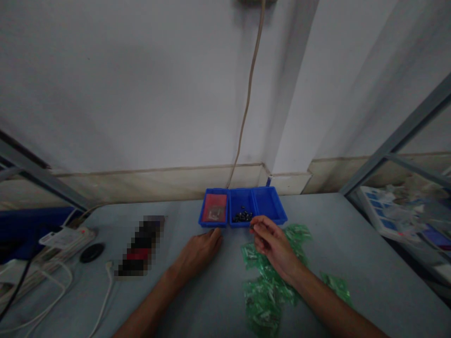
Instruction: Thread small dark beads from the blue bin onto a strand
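Observation:
My right hand (pixel 270 241) is at the front edge of the blue divided tray (pixel 269 209), its thumb and fingertips pinching a small dark part (pixel 251 226). In the tray's middle compartment lies a heap of small dark metallic parts (pixel 242 216). On the table, just in front of the left blue bin (pixel 201 220), rests my left hand (pixel 202 246) with its fingers curled together; whatever they may hold is hidden. That bin contains a red sheet (pixel 215 201) and a clear bag of small pieces (pixel 214 213).
Several green plastic bags (pixel 269 277) of small parts lie under and around my right forearm. To the left are a blurred-out object (pixel 141 249), a black round disc (pixel 92 252), white cables (pixel 105 300) and a power strip (pixel 52 253). A wall (pixel 158 94) stands behind the table.

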A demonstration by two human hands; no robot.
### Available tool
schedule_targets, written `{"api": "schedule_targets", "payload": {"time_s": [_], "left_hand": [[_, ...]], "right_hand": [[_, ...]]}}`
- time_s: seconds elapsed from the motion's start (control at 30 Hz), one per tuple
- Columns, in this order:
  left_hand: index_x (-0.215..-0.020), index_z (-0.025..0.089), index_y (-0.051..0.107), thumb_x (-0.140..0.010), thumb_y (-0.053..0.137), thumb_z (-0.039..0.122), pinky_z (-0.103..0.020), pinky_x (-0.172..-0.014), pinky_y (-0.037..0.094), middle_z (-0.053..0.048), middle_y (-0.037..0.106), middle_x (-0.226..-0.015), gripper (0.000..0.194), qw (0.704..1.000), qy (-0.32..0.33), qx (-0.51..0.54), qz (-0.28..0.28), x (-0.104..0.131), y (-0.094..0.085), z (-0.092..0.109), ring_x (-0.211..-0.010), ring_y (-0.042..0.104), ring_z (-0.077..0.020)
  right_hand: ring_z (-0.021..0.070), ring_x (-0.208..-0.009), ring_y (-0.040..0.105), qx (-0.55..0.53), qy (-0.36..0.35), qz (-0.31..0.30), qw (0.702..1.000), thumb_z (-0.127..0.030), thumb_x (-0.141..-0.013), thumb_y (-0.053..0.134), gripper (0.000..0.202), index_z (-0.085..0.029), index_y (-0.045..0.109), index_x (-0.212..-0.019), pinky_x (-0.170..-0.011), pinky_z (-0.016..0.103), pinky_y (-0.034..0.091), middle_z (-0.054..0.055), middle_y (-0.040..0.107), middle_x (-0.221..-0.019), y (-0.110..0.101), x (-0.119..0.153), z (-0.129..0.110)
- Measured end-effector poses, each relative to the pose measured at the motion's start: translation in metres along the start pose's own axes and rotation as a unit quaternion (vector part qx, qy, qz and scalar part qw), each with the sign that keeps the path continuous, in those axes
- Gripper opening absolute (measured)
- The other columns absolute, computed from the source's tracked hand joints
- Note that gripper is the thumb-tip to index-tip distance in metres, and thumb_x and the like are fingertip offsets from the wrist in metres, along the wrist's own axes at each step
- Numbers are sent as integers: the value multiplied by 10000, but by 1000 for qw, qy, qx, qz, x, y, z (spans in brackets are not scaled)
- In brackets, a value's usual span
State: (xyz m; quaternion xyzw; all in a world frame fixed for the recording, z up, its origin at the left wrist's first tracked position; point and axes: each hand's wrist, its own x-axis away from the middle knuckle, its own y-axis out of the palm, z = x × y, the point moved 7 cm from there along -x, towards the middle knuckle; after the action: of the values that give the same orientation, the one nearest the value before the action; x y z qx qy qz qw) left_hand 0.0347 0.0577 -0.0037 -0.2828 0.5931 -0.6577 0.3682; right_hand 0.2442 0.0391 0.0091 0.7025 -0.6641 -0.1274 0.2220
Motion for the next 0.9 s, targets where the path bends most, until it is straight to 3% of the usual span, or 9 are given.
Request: {"api": "schedule_targets", "payload": {"time_s": [0.23, 0.4, 0.6, 0.73, 0.9], "left_hand": [[-1079, 210, 572, -1119, 405, 251, -302, -660, 554, -62, 738, -895, 176, 1000, 1, -3, 13, 0, 1, -1, -765, 749, -243], [-1090, 218, 570, -1119, 417, 257, -286, -659, 549, -51, 739, -887, 160, 999, 14, 3, 35, 1, 1, -2, -764, 749, -230], [-1056, 221, 555, -1122, 402, 266, -285, -653, 543, -38, 735, -858, 173, 999, 15, -4, 34, 0, -1, 1, -745, 745, -221], [-1060, 220, 556, -1126, 375, 267, -289, -669, 549, -38, 734, -854, 199, 1000, 6, -5, 19, 0, -3, 2, -759, 748, -222], [-1106, 216, 571, -1123, 398, 258, -304, -694, 562, -50, 746, -889, 179, 1000, -4, -4, -9, 0, -2, 4, -792, 761, -237]], "right_hand": [[94, -503, 402, 135, -68, 14, 988, -453, -854, 861, 297, -246, 713, -1008, -454, 224, 282, -78, 460, -641, -2, 1, -7], [75, -500, 391, 33, -8, -4, 999, -490, -866, 836, 317, -237, 714, -1015, -448, 218, 262, -19, 625, -781, 2, 1, 1], [64, -499, 342, -42, 40, -15, 998, -444, -837, 878, 310, -225, 721, -990, -467, 202, 241, -59, 518, -662, 3, 1, 6], [75, -529, 392, 20, -2, -8, 1000, -455, -873, 841, 294, -237, 733, -1039, -462, 210, 263, -19, 605, -794, 0, 0, 2], [105, -534, 415, 157, -71, 8, 985, -431, -882, 842, 253, -257, 737, -1032, -472, 232, 306, -58, 486, -693, 0, 3, -7]]}}
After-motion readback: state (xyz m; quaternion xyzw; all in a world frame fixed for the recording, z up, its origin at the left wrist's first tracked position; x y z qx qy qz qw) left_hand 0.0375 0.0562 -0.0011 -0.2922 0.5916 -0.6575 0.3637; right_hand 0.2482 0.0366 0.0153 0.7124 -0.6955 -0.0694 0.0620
